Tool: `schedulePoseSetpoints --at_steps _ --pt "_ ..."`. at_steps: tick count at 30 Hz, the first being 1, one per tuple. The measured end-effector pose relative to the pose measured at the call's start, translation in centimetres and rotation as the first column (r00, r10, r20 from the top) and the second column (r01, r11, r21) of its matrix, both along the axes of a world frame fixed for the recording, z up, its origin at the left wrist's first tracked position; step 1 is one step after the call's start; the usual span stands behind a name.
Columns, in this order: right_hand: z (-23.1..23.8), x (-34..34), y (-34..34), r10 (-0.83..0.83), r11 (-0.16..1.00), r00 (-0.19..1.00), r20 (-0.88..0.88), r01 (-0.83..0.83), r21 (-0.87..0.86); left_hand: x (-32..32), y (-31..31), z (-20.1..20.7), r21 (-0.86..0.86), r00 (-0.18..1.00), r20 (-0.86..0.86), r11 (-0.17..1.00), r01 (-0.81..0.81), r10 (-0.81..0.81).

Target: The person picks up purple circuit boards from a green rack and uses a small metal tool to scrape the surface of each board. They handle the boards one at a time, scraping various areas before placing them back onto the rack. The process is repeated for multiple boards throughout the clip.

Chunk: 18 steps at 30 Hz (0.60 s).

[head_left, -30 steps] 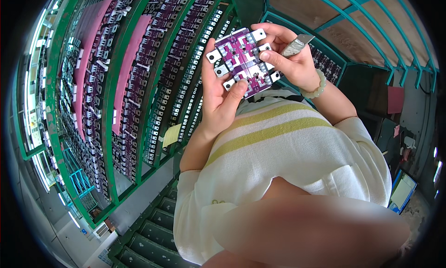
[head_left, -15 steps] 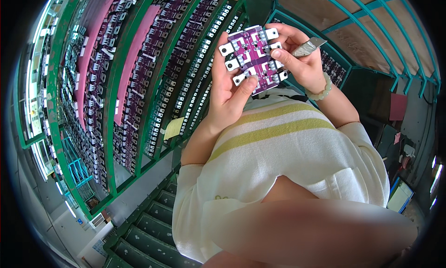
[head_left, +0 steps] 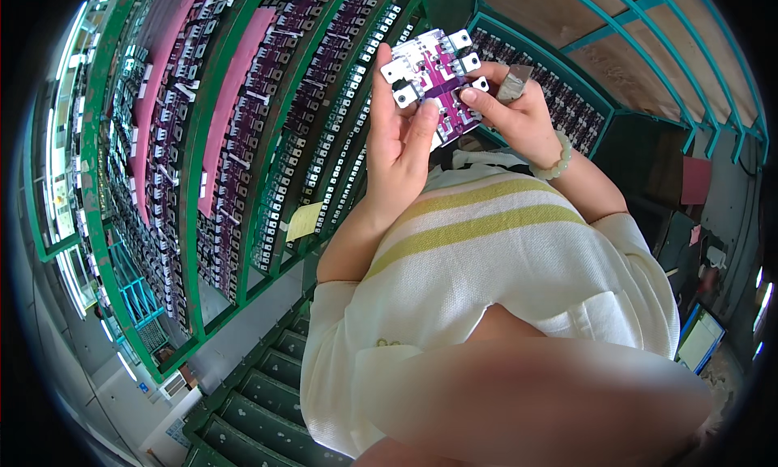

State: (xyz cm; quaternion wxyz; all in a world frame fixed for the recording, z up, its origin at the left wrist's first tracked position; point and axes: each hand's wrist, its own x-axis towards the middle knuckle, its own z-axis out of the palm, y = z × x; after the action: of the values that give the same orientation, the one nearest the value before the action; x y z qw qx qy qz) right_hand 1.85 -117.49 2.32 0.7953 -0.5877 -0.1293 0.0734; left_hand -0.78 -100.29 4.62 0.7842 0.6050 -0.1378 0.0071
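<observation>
My left hand [head_left: 399,139] grips a purple circuit board [head_left: 446,86] by its left and lower edge, thumb on the front face and fingers behind. White tabs, each with a dark round hole, stick out along two sides of the board. My right hand [head_left: 519,115] pinches the board's right edge, its thumb on the face and its other fingers partly hidden. Against the right index finger sits a flat, silver-grey blade-like piece [head_left: 514,84]; how it is held there I cannot make out. The board is tilted, its upper left glaring white.
A green rack [head_left: 190,175] at the left carries rows of similar purple boards [head_left: 243,135], with pink sheets [head_left: 231,102] between some. A yellow note [head_left: 305,222] hangs on it. More boards stand in a teal-edged tray [head_left: 559,102] beyond my hands. Dark green slats [head_left: 259,402] lie below.
Both hands have raised the board slightly and turned it anticlockwise. My right fingers and thumb have shifted lower along its edge, and the grey piece has turned more upright.
</observation>
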Motion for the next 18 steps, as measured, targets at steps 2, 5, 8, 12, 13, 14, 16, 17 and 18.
schedulePoseSetpoints --at_steps 2,5,8,12,13,14,16,17,18 --pt "-0.1 0.0 -0.2 -0.028 0.998 0.998 0.056 0.031 -0.049 -0.1 0.4 -0.2 0.078 0.998 -0.037 0.995 -0.055 0.058" --pt "-0.3 0.1 -0.5 -0.059 0.994 0.99 0.127 0.07 -0.089 -0.2 0.1 0.0 0.117 0.975 -0.072 0.972 -0.203 0.212" --pt "-0.2 0.0 -0.8 -0.067 0.991 0.988 0.143 0.082 -0.105 -0.2 0.2 0.0 0.163 0.958 -0.05 0.949 -0.27 0.281" --pt "0.0 0.1 -1.2 -0.004 0.979 0.978 0.209 0.047 -0.199 -0.4 0.9 0.3 0.229 0.962 -0.074 0.944 -0.239 0.262" --pt "0.3 0.1 -1.4 0.022 0.972 0.974 0.225 0.032 -0.234 -0.5 0.9 0.3 0.22 0.964 -0.07 0.946 -0.237 0.258" --pt "0.2 0.1 -1.5 0.024 0.973 0.971 0.236 0.032 -0.23 -0.6 0.8 0.3 0.21 0.965 -0.066 0.949 -0.236 0.254" --pt "0.1 0.3 -1.7 0.028 0.975 0.966 0.259 0.032 -0.222 -0.7 0.8 0.3 0.212 0.966 -0.07 0.95 -0.229 0.249" --pt "0.1 0.3 -1.7 0.027 0.973 0.961 0.277 0.038 -0.228 -0.8 0.9 0.3 0.222 0.966 -0.077 0.949 -0.224 0.246" --pt "0.2 0.3 -1.7 0.027 0.971 0.955 0.295 0.045 -0.233 -0.8 1.0 0.2 0.233 0.966 -0.085 0.947 -0.219 0.244"
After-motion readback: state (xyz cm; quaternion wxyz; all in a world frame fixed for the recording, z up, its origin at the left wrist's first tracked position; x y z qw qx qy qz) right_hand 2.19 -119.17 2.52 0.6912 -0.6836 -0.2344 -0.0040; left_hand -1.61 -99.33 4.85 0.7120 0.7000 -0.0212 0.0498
